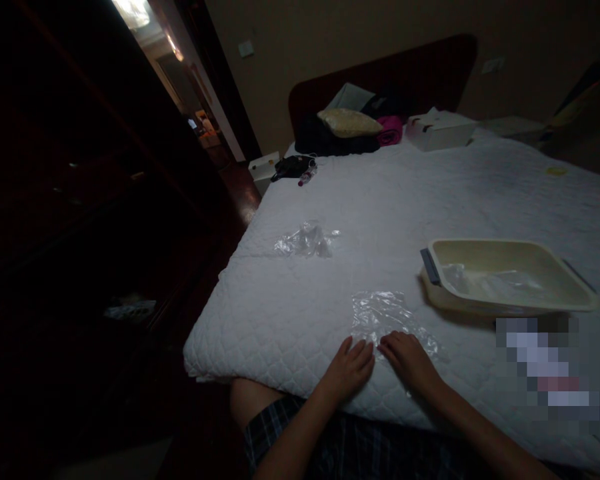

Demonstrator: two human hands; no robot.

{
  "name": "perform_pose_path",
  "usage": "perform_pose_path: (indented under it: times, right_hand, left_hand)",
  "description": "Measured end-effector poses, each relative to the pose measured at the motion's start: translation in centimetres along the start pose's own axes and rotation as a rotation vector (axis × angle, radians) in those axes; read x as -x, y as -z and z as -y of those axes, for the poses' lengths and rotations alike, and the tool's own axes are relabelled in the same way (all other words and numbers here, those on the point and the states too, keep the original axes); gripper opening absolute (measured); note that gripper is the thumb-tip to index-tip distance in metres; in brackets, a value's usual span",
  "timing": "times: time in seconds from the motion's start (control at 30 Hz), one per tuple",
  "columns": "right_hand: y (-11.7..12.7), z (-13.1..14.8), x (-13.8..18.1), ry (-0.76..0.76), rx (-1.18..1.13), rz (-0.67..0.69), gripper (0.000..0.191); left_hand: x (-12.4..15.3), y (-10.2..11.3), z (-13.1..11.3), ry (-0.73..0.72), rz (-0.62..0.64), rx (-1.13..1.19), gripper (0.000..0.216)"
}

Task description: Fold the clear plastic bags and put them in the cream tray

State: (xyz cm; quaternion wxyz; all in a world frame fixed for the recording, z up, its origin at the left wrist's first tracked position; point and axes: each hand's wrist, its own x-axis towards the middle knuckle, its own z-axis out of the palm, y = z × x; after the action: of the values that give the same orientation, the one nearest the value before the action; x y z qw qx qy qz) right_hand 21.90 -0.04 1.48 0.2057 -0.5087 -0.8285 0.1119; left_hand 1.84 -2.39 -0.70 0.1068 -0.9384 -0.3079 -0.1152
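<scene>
A clear plastic bag [377, 313] lies flat on the white quilted bed [390, 207] near its front edge. My left hand [349, 368] rests palm down at the bag's near edge, fingers stretched out and touching the plastic. My right hand [411, 360] lies flat on the bag's lower right part, fingers also extended. The two hands are almost touching each other. Neither hand grips anything.
A beige plastic basin [510, 303] with clear plastic inside stands to the right. A crumpled clear bag [307, 240] lies further up the bed. Pillows, clothes and a white box [437, 130] sit by the headboard. Dark floor and furniture are on the left.
</scene>
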Motion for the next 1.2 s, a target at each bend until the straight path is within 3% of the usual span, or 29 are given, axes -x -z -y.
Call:
perform_pose_path:
  times: [0.17,0.4,0.67,0.83,0.97,1.2]
  right_hand:
    - [0.1,-0.7,-0.1,0.009,-0.011,0.019,0.022]
    - [2.3,-3.0,1.9,0.038,-0.031,-0.06,0.026]
    - [3.3,-4.4,6.0,0.319,0.155,-0.02,0.035]
    - [2.8,-4.2,6.4,0.364,0.208,-0.061,0.034]
    - [3.2,-3.7,5.5,0.318,0.123,-0.048,0.027]
    - [3.9,-2.5,4.2,0.075,-0.034,-0.005,0.021]
  left_hand:
    - [-0.4,-0.1,0.2,-0.074,0.017,0.002,0.022]
    - [-1.7,0.5,0.8,-0.134,0.044,0.093,0.016]
    - [-2.2,1.2,0.9,-0.147,0.051,0.111,0.016]
    - [-2.1,1.1,0.7,-0.14,0.039,0.091,0.022]
    - [-2.1,1.3,0.5,-0.121,0.047,0.065,0.032]
    - [-2.2,1.3,0.3,-0.124,0.057,0.047,0.032]
